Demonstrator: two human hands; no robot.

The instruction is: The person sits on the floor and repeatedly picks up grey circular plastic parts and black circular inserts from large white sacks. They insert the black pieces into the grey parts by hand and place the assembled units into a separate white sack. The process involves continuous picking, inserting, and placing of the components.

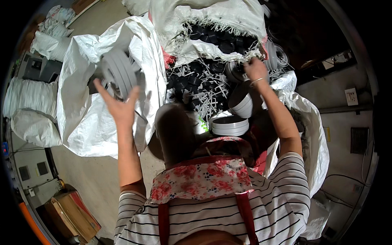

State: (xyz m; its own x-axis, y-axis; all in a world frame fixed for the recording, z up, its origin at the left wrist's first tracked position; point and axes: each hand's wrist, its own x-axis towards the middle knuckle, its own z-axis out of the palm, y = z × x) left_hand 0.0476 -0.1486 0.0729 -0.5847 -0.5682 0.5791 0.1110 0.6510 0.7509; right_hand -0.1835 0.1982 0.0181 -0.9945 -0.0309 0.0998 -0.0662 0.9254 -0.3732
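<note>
My left hand (118, 102) is over the white woven sack (77, 118) on the left, thumb and fingers spread wide. Just beyond its fingertips is a grey ribbed round plastic part (120, 71), blurred by motion; it appears loose from the fingers. My right hand (256, 70) reaches to the far edge of a pile of black round plastic pieces (188, 83) and thin pale strips. Its fingers are bunched together beside a grey ring-shaped part (233, 72); what they pinch is hidden. Below it a grey cup-shaped part (241, 102) lies tilted, and a similar part (230, 125) rests near my lap.
An open sack of black pieces (226, 41) leans over the pile. More grey ribbed parts (277, 55) lie at its right. Another white sack (312, 139) stands right of me. Filled sacks (30, 100) line the left, with folded cardboard (75, 214) at lower left.
</note>
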